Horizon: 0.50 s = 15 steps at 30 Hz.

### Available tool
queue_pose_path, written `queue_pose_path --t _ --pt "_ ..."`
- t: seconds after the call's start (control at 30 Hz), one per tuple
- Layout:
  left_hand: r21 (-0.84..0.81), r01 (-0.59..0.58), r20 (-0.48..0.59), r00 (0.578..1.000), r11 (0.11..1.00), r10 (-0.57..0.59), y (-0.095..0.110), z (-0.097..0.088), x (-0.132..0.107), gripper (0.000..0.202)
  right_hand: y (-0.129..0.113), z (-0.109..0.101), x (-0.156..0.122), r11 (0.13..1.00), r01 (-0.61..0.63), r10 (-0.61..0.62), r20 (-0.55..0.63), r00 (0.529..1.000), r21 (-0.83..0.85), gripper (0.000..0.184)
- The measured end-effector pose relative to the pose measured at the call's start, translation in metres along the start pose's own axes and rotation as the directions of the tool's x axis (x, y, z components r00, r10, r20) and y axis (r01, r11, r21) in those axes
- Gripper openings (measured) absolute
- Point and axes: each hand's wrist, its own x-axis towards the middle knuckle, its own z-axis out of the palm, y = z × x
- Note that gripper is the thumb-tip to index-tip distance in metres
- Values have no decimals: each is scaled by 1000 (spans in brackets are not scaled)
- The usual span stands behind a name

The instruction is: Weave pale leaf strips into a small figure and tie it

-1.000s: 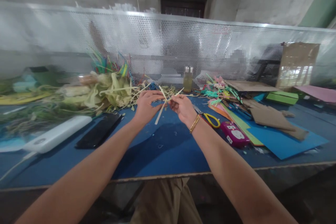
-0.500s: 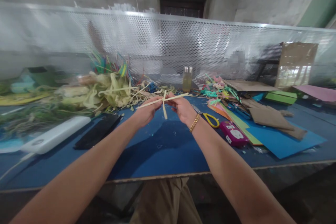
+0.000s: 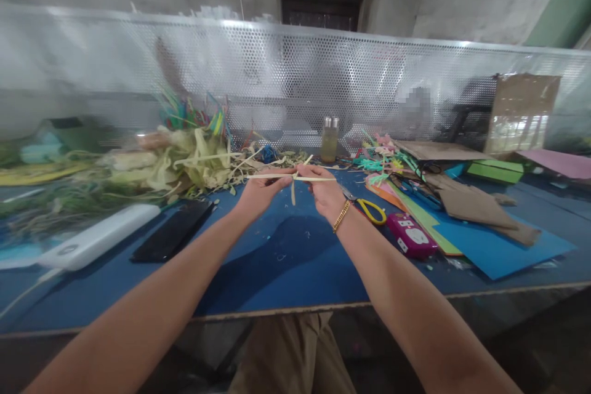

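Pale, flat leaf-like strips (image 3: 293, 192) cross one another between my two hands, above the blue tabletop. My left hand (image 3: 268, 189) is closed, its thumb and fingers pinching the strips near the crossing; one end sticks out to the left past it. From the other side my right hand (image 3: 318, 183), with a gold chain bracelet (image 3: 341, 217) at the wrist, pinches the same strips. One short end hangs down between the hands and another points up to the right. Some of the fingertips are hidden behind the strips.
Heaped pale husks (image 3: 198, 163) lie at the back left, near a white power strip (image 3: 104, 237) and a black phone (image 3: 173, 231). Right of my hands are yellow-handled scissors (image 3: 372, 212), a purple case (image 3: 410, 235) and blue paper (image 3: 498, 249). A bottle (image 3: 329, 140) stands behind.
My hands have turned the crossed strips: the long one now lies nearly level instead of slanting up to the right. My left thumb has come over the crossing. Things on the table stay put.
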Motion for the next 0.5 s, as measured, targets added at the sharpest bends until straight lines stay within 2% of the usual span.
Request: queue_pose_path --t 0.2,0.33,0.5 --pt "-166 98 36 995 981 -93 -1 7 -2 36 7 1 2 995 82 -85 61 994 58 28" --pt "-242 154 67 988 958 -142 -3 9 -3 39 11 2 4 990 108 -113 50 992 96 26" --pt "-275 203 1 977 940 -211 4 9 -3 36 10 3 3 992 120 -121 48 991 28 27"
